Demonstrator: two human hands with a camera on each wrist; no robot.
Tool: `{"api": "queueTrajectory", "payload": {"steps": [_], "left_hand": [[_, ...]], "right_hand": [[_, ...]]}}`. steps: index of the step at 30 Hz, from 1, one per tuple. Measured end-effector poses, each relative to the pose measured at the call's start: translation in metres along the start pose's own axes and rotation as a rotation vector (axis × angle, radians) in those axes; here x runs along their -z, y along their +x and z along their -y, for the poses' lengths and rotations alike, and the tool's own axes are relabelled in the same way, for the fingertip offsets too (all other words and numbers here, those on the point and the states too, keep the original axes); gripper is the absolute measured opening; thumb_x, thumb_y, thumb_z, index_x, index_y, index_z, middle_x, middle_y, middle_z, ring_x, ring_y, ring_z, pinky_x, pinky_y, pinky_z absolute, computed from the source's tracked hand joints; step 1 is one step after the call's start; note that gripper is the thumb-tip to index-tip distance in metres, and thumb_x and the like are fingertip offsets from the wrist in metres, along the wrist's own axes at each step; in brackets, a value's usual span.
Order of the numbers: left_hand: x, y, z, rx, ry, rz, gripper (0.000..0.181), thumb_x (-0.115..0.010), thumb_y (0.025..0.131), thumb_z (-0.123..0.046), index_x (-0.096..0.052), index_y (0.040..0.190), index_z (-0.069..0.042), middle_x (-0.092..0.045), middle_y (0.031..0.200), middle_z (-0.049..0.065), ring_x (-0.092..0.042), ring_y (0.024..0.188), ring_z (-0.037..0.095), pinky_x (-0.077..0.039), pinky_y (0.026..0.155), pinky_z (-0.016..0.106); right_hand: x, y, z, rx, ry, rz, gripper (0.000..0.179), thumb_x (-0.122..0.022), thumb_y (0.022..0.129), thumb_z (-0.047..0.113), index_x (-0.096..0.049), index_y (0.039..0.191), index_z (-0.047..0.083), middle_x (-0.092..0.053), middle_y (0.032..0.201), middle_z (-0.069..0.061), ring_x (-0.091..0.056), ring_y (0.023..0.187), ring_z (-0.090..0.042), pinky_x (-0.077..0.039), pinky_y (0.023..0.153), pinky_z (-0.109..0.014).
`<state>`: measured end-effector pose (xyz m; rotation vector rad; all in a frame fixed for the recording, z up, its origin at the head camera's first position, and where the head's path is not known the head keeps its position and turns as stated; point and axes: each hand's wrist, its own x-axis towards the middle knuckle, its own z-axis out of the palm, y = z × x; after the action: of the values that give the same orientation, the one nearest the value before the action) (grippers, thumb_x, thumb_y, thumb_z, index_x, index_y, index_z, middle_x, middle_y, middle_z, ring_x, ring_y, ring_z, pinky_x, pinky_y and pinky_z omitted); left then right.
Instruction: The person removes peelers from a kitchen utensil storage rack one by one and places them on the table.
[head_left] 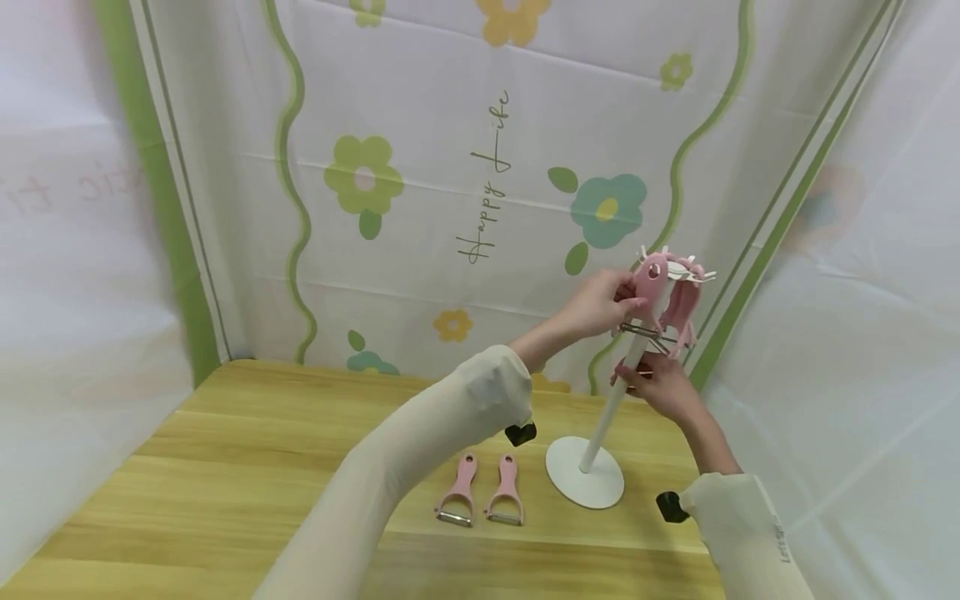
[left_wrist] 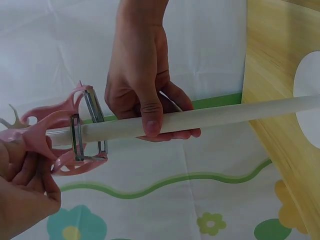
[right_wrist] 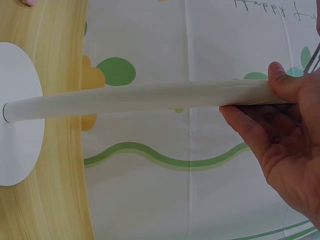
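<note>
A white stand has a slim pole (head_left: pixel 608 417) rising from a round base (head_left: pixel 576 488) to a crown of white hooks (head_left: pixel 681 272). Several pink peelers hang around this crown, blades downward. My left hand (head_left: pixel 596 305) pinches the handle of one peeler (head_left: pixel 650 287) near the top; its curled fingers show at the lower left in the left wrist view. Below the blades, my right hand (head_left: pixel 667 390) grips the pole between thumb and fingers, seen closely in the right wrist view (right_wrist: pixel 292 145). The hanging peelers partly hide one another.
Two more pink peelers, one (head_left: pixel 460 492) left of the other (head_left: pixel 506 490), lie on the wooden table (head_left: pixel 247 467) left of the base. A floral curtain (head_left: pixel 420 183) hangs behind the table, with white sheets at both sides.
</note>
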<state>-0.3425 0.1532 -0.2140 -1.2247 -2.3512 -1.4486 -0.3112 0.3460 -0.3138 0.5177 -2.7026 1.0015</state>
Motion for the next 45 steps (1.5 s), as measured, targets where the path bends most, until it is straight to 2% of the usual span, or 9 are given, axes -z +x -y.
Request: {"api": "queueTrajectory", "payload": {"steps": [5, 8, 12, 17, 23, 30, 35, 42, 45], "left_hand": [[0.006, -0.001, -0.002, -0.011, -0.065, 0.044, 0.017, -0.058, 0.100, -0.007, -0.065, 0.110, 0.005, -0.072, 0.106, 0.016, -0.067, 0.090, 0.012, -0.051, 0.070, 0.011], [0.008, -0.003, -0.003, -0.029, -0.088, 0.049, 0.018, -0.059, 0.099, -0.007, -0.065, 0.111, 0.005, -0.071, 0.108, 0.017, -0.068, 0.092, 0.014, -0.053, 0.072, 0.012], [0.008, -0.006, -0.003, -0.041, -0.115, 0.043, 0.019, -0.060, 0.098, -0.006, -0.065, 0.114, 0.004, -0.071, 0.106, 0.015, -0.068, 0.089, 0.011, -0.054, 0.075, 0.012], [0.008, -0.009, -0.004, -0.046, -0.133, 0.030, 0.020, -0.060, 0.098, -0.007, -0.065, 0.116, 0.003, -0.072, 0.105, 0.014, -0.068, 0.088, 0.009, -0.054, 0.076, 0.012], [0.011, -0.015, -0.007, -0.055, -0.125, 0.036, 0.015, -0.060, 0.099, -0.006, -0.065, 0.110, 0.003, -0.072, 0.104, 0.014, -0.068, 0.088, 0.010, -0.054, 0.076, 0.012], [0.013, -0.023, -0.004, -0.078, -0.146, 0.057, 0.015, -0.060, 0.097, -0.002, -0.065, 0.107, 0.008, -0.072, 0.101, 0.021, -0.068, 0.085, 0.015, -0.054, 0.073, 0.015], [0.016, -0.030, -0.002, -0.055, -0.152, 0.062, 0.015, -0.061, 0.097, -0.003, -0.065, 0.108, 0.007, -0.072, 0.100, 0.019, -0.068, 0.085, 0.013, -0.056, 0.075, 0.015], [0.021, -0.039, 0.000, -0.022, -0.161, 0.066, 0.016, -0.061, 0.097, -0.005, -0.066, 0.108, 0.006, -0.071, 0.100, 0.018, -0.066, 0.082, 0.013, -0.053, 0.066, 0.017], [0.025, -0.043, 0.000, -0.007, -0.145, 0.073, 0.016, -0.062, 0.097, -0.006, -0.066, 0.109, 0.005, -0.071, 0.101, 0.017, -0.066, 0.082, 0.013, -0.053, 0.067, 0.017]], "right_hand": [[0.000, 0.002, 0.001, -0.022, -0.006, 0.006, 0.019, -0.056, 0.102, 0.013, -0.063, 0.104, -0.005, -0.072, 0.099, -0.022, -0.071, 0.095, -0.036, -0.062, 0.078, -0.039], [0.000, 0.002, 0.002, -0.024, -0.002, 0.011, 0.020, -0.057, 0.102, 0.015, -0.064, 0.104, -0.004, -0.072, 0.099, -0.021, -0.070, 0.096, -0.035, -0.062, 0.079, -0.040], [-0.001, 0.003, 0.003, -0.018, 0.005, 0.014, 0.020, -0.057, 0.102, 0.015, -0.064, 0.104, -0.004, -0.071, 0.099, -0.021, -0.070, 0.095, -0.035, -0.062, 0.078, -0.039], [-0.002, 0.003, 0.003, -0.020, 0.016, 0.020, 0.022, -0.057, 0.102, 0.017, -0.063, 0.104, -0.004, -0.071, 0.100, -0.022, -0.070, 0.096, -0.035, -0.062, 0.078, -0.038], [-0.002, 0.003, 0.004, -0.013, 0.014, 0.016, 0.020, -0.057, 0.102, 0.015, -0.062, 0.105, -0.004, -0.070, 0.100, -0.022, -0.069, 0.097, -0.037, -0.062, 0.078, -0.038], [-0.002, 0.002, 0.003, -0.008, -0.002, 0.019, 0.022, -0.057, 0.102, 0.016, -0.064, 0.105, -0.004, -0.071, 0.099, -0.021, -0.070, 0.097, -0.036, -0.062, 0.078, -0.037], [0.000, 0.001, 0.004, -0.003, 0.007, 0.027, 0.022, -0.057, 0.102, 0.015, -0.062, 0.110, -0.005, -0.071, 0.099, -0.022, -0.070, 0.096, -0.038, -0.062, 0.078, -0.037], [0.002, -0.001, 0.006, -0.025, 0.007, 0.024, 0.024, -0.057, 0.102, 0.016, -0.061, 0.113, -0.005, -0.071, 0.100, -0.023, -0.069, 0.099, -0.040, -0.062, 0.079, -0.040], [0.002, -0.002, 0.006, -0.040, 0.015, 0.028, 0.027, -0.056, 0.102, 0.018, -0.061, 0.114, -0.006, -0.071, 0.102, -0.024, -0.069, 0.101, -0.041, -0.062, 0.080, -0.041]]}}
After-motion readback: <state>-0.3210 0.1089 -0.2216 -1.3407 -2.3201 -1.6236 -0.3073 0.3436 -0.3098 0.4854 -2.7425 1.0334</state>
